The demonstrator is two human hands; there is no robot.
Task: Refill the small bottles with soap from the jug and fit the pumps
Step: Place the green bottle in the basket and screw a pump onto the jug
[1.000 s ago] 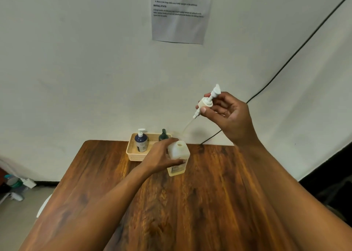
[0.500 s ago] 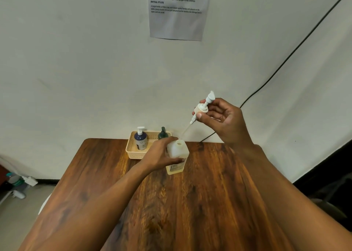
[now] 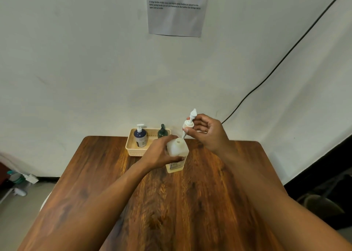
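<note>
Gripping the open bottle [image 3: 178,150] at frame centre, your left hand [image 3: 162,153] curled round it while your right hand [image 3: 207,134] pinched the pump [image 3: 188,124] just up-right of the neck. Tbh you needed the tube straight over that opening first.

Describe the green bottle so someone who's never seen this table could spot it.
At the far edge of the wooden table, against the wall, sits a cream basket. Two bottles stand in it: the green bottle is the right one, dark-topped, unlike the blue bottle with its white pump.
</note>
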